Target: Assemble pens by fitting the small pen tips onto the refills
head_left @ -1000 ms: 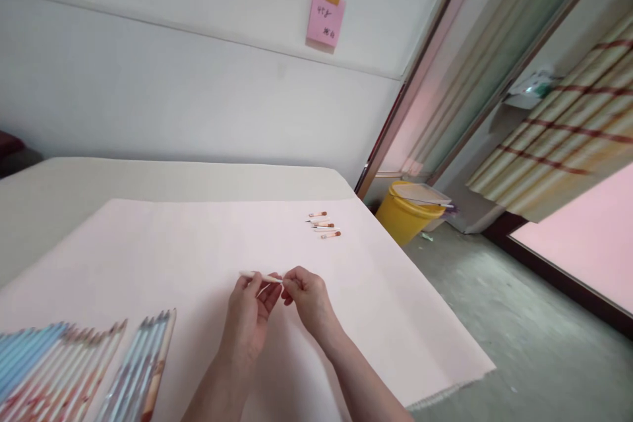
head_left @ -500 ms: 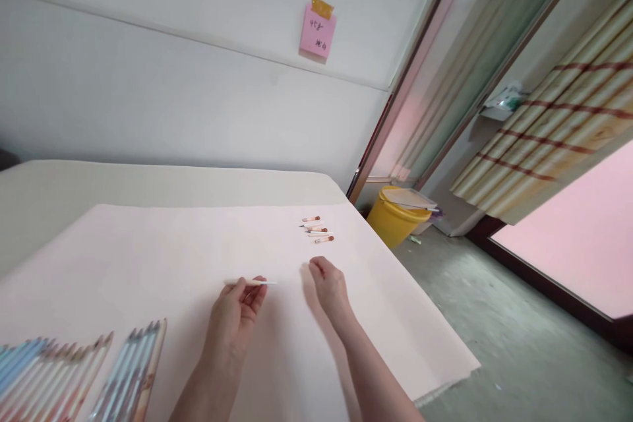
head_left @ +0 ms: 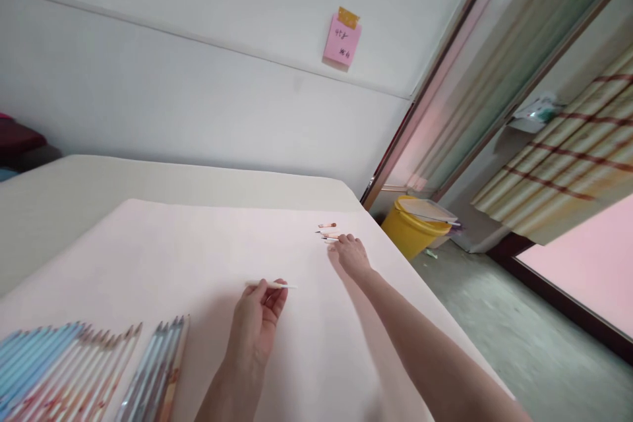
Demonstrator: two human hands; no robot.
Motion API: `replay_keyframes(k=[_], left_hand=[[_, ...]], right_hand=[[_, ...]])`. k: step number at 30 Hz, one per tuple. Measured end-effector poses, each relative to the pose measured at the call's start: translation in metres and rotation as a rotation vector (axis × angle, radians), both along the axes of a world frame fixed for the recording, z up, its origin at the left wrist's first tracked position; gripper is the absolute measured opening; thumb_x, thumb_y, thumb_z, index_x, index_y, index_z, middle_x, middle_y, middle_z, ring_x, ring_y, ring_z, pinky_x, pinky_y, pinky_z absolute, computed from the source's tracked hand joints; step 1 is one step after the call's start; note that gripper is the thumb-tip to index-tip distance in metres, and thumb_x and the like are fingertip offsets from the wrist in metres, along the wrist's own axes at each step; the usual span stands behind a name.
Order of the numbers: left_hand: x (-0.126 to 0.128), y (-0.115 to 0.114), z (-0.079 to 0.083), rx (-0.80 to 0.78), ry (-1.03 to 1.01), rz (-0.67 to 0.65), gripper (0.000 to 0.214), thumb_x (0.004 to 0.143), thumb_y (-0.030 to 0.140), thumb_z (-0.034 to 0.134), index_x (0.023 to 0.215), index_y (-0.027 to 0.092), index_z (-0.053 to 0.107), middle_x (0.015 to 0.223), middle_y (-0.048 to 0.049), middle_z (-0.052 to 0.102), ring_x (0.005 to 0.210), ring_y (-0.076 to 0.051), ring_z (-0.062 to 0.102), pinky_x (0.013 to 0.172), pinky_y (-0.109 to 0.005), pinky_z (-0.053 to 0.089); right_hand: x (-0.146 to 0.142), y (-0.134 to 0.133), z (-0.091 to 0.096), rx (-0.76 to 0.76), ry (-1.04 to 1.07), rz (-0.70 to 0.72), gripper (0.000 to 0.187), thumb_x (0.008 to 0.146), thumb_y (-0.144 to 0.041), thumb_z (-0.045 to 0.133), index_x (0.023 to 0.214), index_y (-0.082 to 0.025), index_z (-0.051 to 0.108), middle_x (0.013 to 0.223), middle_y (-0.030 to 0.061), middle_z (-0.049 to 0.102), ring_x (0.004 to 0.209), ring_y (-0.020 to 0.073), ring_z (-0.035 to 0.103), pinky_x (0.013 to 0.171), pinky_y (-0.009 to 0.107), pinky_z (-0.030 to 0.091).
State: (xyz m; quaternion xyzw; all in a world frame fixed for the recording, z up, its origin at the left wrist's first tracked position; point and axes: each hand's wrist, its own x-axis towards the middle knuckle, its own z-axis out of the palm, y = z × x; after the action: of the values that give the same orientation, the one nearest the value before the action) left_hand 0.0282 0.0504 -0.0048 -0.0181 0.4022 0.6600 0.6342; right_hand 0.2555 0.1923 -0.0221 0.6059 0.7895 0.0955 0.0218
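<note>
Left hand (head_left: 254, 322) pinches pale pen (head_left: 275, 285), long axis roughly crosswise. Small parts (head_left: 330, 235) lie farther out, rightward, on desk (head_left: 237, 188); right hand (head_left: 352, 254) nearer, beside them, grip: cannot tell.

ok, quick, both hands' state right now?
Left hand: closed, holding a slim cream pen barrel.
Right hand: fingers down at the small pen parts; can't tell if it grips one.
</note>
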Motion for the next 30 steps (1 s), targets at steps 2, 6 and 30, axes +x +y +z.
replay_keyframes(k=[2, 6, 30], left_hand=[[0.000, 0.001, 0.000, -0.002, -0.009, 0.002, 0.013, 0.082, 0.007, 0.052, 0.069, 0.010, 0.056, 0.077, -0.0137, 0.066, 0.075, -0.015, 0.066, 0.075, -0.030, 0.056], [-0.001, 0.001, 0.001, 0.001, -0.027, -0.006, 0.015, 0.081, 0.007, 0.052, 0.068, 0.012, 0.055, 0.076, -0.0125, 0.066, 0.075, -0.015, 0.066, 0.074, -0.030, 0.056], [-0.004, -0.002, 0.005, -0.003, -0.093, -0.016, 0.012, 0.082, 0.009, 0.053, 0.071, 0.014, 0.053, 0.074, -0.0103, 0.067, 0.071, -0.015, 0.067, 0.072, -0.032, 0.056]], right_hand=[[0.000, 0.004, -0.002, -0.024, -0.037, 0.044, 0.030, 0.089, -0.014, 0.036, 0.097, -0.016, 0.065, 0.105, 0.0131, 0.059, 0.101, 0.0231, 0.046, 0.081, 0.032, 0.034], [-0.002, 0.008, -0.006, -0.057, -0.089, 0.077, 0.033, 0.093, -0.022, 0.033, 0.097, -0.016, 0.065, 0.101, 0.0135, 0.061, 0.102, 0.0224, 0.047, 0.076, 0.029, 0.037], [-0.013, 0.015, -0.012, -0.158, -0.198, 0.117, 0.028, 0.093, -0.022, 0.031, 0.102, -0.018, 0.058, 0.099, 0.0107, 0.062, 0.082, 0.0187, 0.060, 0.066, 0.027, 0.037]])
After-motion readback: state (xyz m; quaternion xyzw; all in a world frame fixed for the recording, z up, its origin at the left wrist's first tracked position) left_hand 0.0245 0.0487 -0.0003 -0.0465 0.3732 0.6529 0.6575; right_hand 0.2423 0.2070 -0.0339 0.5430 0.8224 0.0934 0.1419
